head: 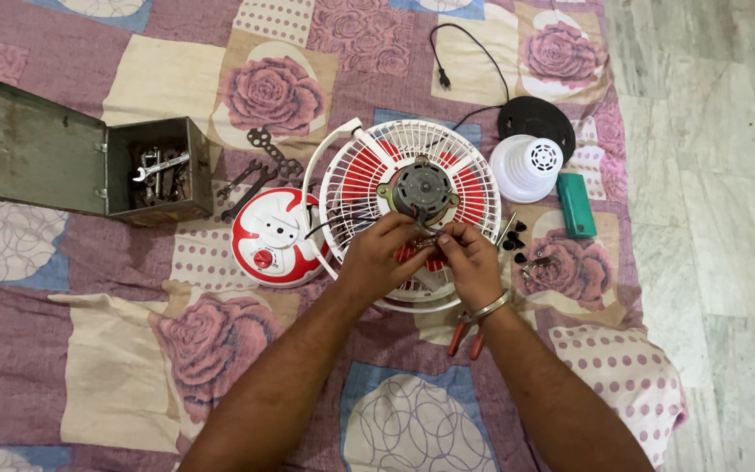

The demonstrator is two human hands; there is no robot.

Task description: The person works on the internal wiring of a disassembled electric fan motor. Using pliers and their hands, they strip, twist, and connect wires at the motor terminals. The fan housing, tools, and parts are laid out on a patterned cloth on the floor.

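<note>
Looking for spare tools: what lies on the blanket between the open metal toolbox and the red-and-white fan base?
In the head view, dark spanners lie between the toolbox and the fan base.

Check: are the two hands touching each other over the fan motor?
Touching. The head view shows the left hand and right hand meeting fingertip to fingertip on small wires just below the motor, with no gap visible between them.

Toolbox [98, 162] far left; fan base [273, 238] left of grille [474, 188]; pliers [465, 336] below.

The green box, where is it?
In the head view, the green box lies on the right of the quilt, beside the white cap.
</note>
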